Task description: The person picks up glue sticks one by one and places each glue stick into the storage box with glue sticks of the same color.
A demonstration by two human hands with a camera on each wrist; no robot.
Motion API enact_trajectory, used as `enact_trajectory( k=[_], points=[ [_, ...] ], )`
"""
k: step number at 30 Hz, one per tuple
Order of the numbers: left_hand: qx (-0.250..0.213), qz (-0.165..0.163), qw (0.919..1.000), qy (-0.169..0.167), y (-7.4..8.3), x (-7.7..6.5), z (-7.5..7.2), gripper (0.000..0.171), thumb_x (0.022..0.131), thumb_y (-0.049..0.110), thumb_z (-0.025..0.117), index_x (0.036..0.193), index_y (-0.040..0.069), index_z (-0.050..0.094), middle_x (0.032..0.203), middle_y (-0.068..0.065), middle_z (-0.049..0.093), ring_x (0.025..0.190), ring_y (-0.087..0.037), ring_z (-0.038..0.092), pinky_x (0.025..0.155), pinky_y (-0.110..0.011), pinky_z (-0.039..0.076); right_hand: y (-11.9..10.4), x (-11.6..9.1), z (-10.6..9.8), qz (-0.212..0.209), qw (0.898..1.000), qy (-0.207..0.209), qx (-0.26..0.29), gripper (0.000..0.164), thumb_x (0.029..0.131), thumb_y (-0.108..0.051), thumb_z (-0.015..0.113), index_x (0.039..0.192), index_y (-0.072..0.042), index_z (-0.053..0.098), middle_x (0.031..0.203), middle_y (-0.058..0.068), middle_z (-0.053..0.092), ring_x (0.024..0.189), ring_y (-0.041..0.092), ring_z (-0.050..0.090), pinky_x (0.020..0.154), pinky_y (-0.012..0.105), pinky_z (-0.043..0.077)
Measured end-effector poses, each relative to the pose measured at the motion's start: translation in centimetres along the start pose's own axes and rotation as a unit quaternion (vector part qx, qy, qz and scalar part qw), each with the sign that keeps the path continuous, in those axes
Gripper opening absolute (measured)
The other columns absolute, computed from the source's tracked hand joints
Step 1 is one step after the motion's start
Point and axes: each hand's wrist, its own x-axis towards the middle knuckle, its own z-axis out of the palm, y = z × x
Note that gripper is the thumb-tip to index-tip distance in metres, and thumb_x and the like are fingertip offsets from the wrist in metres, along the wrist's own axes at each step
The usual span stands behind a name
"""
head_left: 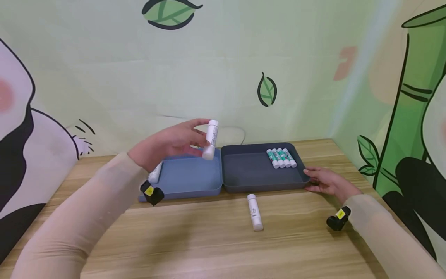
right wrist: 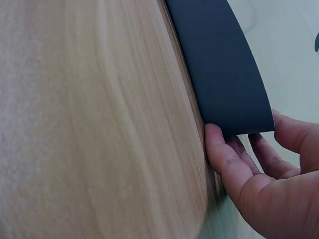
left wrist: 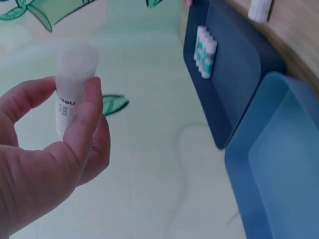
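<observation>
Raised above the blue tray (head_left: pixel 189 176), my left hand (head_left: pixel 170 141) pinches a white glue stick (head_left: pixel 211 135) between thumb and fingers. The stick is nearly upright, and its "deli" lettering (left wrist: pixel 66 101) shows in the left wrist view. My right hand (head_left: pixel 329 182) grips the dark grey tray (head_left: pixel 251 176) at its right front corner, thumb at the rim and fingers against the side. Several glue sticks (head_left: pixel 281 158) with green labels lie side by side in that tray's right part. Another white glue stick (head_left: pixel 255 212) lies on the table in front.
The two trays stand side by side on the wooden table (head_left: pixel 209 240), near the patterned wall (head_left: pixel 223 77). One more white stick (head_left: pixel 155 173) lies at the blue tray's left end, partly hidden by my left wrist.
</observation>
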Motion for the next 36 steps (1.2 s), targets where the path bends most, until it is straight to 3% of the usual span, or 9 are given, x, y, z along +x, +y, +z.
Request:
enact_trajectory(
  k=[7,11,23,36],
  points=[
    [0.057,-0.013,0.9983,0.002,0.8,-0.2,-2.3,0.076,0.100,0.004,0.054,0.163,0.019,0.015,0.154,-0.019,0.032,0.128,-0.033,0.047,0.094,-0.031,0.060,0.1,-0.1,-0.1,-0.003,1.000,-0.004,0.005,0.077,0.108,-0.023,0.046,0.162,0.003,-0.005,0.094,-0.009,0.061,0.085,0.001,0.064,0.081,0.030,0.063],
    [0.065,-0.017,0.9977,0.005,0.4,0.1,-3.5,0.076,0.101,0.004,0.053,0.164,0.018,0.013,0.156,-0.020,0.030,0.128,-0.033,0.046,0.095,-0.031,0.059,0.3,-0.1,-0.2,-0.002,1.000,-0.005,0.005,0.078,0.108,-0.023,0.046,0.162,0.002,-0.005,0.097,-0.006,0.060,0.086,0.001,0.064,0.081,0.029,0.063],
    [0.048,-0.029,0.9980,0.027,-3.0,2.2,-6.6,0.077,0.102,0.005,0.053,0.165,0.019,0.012,0.155,-0.018,0.031,0.124,-0.029,0.049,0.088,-0.027,0.060,0.3,-0.1,-0.2,-0.001,1.000,-0.003,0.005,0.078,0.108,-0.023,0.045,0.161,0.002,-0.005,0.097,-0.006,0.059,0.086,0.001,0.064,0.081,0.029,0.063],
    [0.064,-0.050,0.9967,-0.005,-6.4,4.5,-8.8,0.080,0.099,0.002,0.051,0.165,0.013,0.006,0.147,-0.018,0.036,0.116,-0.024,0.051,0.089,-0.027,0.057,0.2,0.1,0.0,-0.005,1.000,-0.002,0.001,0.075,0.109,-0.021,0.044,0.161,0.003,-0.004,0.095,-0.008,0.061,0.085,0.001,0.064,0.080,0.028,0.062]
  ],
)
